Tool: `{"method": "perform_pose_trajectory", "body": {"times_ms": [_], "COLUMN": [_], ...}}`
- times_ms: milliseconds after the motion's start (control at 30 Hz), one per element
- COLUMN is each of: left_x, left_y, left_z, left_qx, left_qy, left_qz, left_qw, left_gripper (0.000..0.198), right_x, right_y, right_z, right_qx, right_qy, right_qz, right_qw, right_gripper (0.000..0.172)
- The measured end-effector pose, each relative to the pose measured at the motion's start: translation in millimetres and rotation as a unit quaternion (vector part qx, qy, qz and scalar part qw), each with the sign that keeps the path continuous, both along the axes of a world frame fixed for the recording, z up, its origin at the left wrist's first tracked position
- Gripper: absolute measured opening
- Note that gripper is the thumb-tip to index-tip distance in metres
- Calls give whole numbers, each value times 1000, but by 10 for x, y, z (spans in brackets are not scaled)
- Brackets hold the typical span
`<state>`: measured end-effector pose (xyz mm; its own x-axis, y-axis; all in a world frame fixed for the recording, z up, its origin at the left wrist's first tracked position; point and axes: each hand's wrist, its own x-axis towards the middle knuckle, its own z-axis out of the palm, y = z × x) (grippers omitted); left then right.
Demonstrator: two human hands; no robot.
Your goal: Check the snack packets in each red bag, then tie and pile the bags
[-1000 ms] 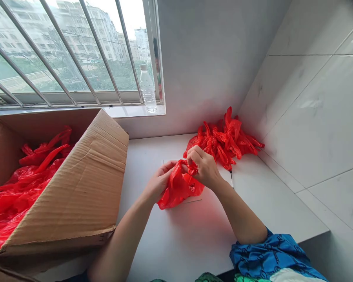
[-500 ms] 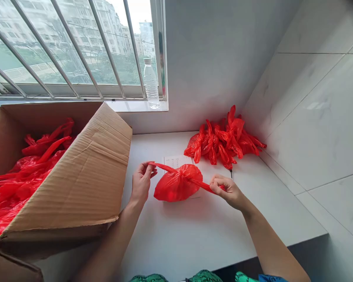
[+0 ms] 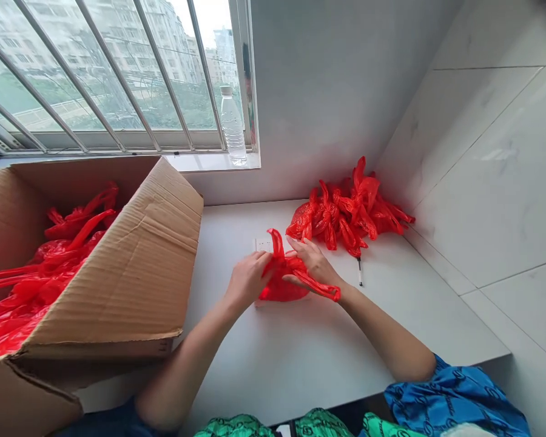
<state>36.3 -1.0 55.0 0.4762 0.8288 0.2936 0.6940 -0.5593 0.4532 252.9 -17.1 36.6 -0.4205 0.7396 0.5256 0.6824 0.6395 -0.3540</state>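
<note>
A knotted red plastic bag [image 3: 284, 290] sits on the white tabletop between my hands. My left hand [image 3: 250, 276] is closed at the bag's left side, its fingertips on the plastic near the knot. On the other side, my right hand [image 3: 313, 264] is open, fingers spread and resting against the bag. One handle end sticks up between the hands, and the other trails over toward my right wrist. Behind the bag, a paper with small printed marks [image 3: 262, 244] is partly covered.
A cardboard box [image 3: 118, 273] with red bags [image 3: 50, 273] inside stands at the left. Several tied red bags [image 3: 346, 209] are heaped by the back wall, with a pen [image 3: 360, 273] in front. A plastic bottle [image 3: 233, 130] stands on the windowsill.
Both hands have moved inward from the stretched handle ends to the bag's body. My right hand has let go of its handle and opened. More of the pen shows.
</note>
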Motion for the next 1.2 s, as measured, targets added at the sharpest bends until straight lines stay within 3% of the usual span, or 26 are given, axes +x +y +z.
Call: {"method": "perform_pose_trajectory", "body": {"times_ms": [167,233,400,567,1200], "left_x": [-44,-25,27,0,34], "left_y": [27,-14,-6,52,83], "left_z": [-28,-146,-518,-681,-844], "left_qx": [49,44,57,78,60], "left_qy": [4,35,92,91,104], "left_qz": [0,-7,23,26,33], "left_qw": [999,998,994,992,992], "left_gripper": [44,54,52,53,56], "right_x": [-56,-66,-96,-98,-115], "right_y": [118,101,93,106,90], "right_z": [-172,-328,-591,-604,-638], "right_qx": [-3,-14,-37,-55,-92], "right_qy": [39,28,-11,-27,-40], "right_qz": [-21,-20,-41,-56,-62], "right_qw": [999,999,998,997,993], "right_gripper": [90,90,88,87,83]}}
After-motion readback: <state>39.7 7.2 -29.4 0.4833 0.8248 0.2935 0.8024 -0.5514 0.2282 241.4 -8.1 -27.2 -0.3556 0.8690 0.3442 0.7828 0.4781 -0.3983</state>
